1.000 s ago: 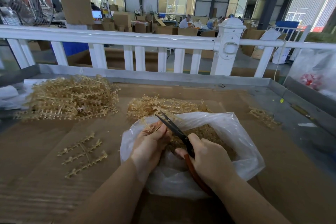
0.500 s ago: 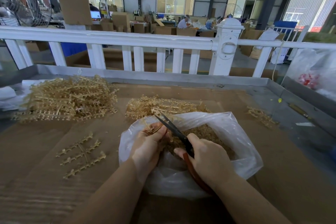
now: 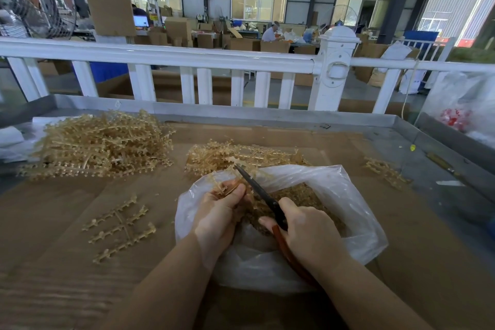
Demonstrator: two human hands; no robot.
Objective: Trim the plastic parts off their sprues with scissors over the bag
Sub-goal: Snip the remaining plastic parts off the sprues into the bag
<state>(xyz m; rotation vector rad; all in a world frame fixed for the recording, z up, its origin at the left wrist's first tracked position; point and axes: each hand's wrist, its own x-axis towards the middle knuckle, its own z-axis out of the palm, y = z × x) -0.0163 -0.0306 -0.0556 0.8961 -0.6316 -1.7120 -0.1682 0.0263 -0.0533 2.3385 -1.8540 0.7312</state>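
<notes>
1. Cardboard-covered table [image 3: 67, 262], metal-rimmed, is set before a white railing [image 3: 160, 55]; a workshop with cartons and a fan [image 3: 32, 2] is seen behind.
2. Left hand [image 3: 217, 218]: a sprue [image 3: 223, 186] is pinched between thumb and curled fingers, held over the bag's left rim.
3. Right hand [image 3: 310, 233]: fingers are wrapped round the red handles of the scissors [image 3: 263, 195]. The dark blades are pointed up and left, with the tip beside the held sprue; whether the blades are parted cannot be told.
4. Bag [image 3: 356, 222], clear plastic, is laid open on the table under both hands; a heap of cut parts [image 3: 310, 198] is held inside.
5. Small pile [image 3: 241, 154] of sprues is found just behind the bag, touching its far rim.
6. Big pile [image 3: 99, 143] of sprues is heaped at far left, well apart from the bag.
7. Flat sprue [image 3: 120, 228], branched, is laid alone on the cardboard left of the bag.
8. Loose sprues [image 3: 385, 171] are scattered right of the bag, near the bare metal.
9. Second bag [image 3: 466, 104], with red contents, is placed at the far right edge.
</notes>
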